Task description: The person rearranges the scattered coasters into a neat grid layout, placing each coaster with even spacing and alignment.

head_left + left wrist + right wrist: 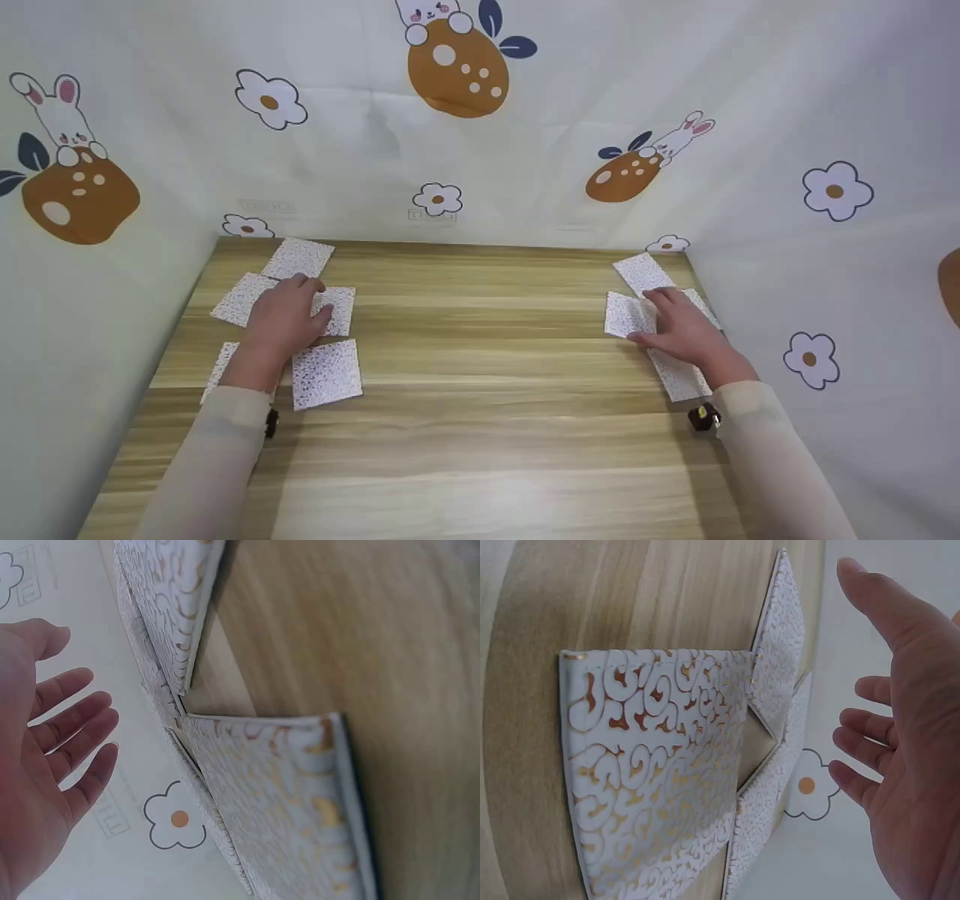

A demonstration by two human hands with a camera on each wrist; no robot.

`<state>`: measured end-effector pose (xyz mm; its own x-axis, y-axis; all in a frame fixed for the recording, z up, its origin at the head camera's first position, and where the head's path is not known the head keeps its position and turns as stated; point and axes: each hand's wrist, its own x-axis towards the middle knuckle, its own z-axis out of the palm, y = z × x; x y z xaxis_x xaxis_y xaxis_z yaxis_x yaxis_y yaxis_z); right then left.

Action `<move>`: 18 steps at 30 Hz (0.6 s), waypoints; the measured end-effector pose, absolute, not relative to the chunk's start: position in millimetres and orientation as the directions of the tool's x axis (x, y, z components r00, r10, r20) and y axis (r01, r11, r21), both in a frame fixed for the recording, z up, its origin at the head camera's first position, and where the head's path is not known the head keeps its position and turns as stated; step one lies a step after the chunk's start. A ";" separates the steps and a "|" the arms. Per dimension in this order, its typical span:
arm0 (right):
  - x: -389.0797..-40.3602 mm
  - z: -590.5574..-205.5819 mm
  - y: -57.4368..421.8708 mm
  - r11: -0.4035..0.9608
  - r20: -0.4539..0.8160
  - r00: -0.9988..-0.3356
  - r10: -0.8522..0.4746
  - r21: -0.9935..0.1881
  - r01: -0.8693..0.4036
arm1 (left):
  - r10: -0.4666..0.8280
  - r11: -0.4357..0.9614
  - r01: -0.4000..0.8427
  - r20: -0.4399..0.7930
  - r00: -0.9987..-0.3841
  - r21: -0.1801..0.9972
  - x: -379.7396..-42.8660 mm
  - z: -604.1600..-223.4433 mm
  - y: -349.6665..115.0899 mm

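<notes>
My left hand [281, 319] is held over a group of flat white square coasters with gold scrollwork. Its fingers are spread and loosely bent, with nothing in them, as the left wrist view shows. Around it lie a back coaster [298, 257], a left coaster [238, 300], a right coaster [343, 309] and a front coaster [328, 375]; another is partly under my forearm. At the right, my right hand [686, 326] is above a similar group, fingers loose and holding nothing. Near its thumb is a coaster [622, 315]; one lies behind [642, 274] and one in front [677, 375].
The wooden tabletop [480, 360] stretches between the two groups. Pale cloth printed with rabbits and flowers [360, 150] rises at the back and both sides. The right group lies close to the table's right edge.
</notes>
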<state>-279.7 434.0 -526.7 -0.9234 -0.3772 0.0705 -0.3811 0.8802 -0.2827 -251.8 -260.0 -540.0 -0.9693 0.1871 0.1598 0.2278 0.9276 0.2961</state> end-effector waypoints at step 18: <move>-292.0 -541.8 429.0 0.914 -0.027 -0.937 -0.350 -0.230 -0.334 | 0.158 0.919 0.192 0.126 -0.979 0.344 -249.4 -551.1 -269.3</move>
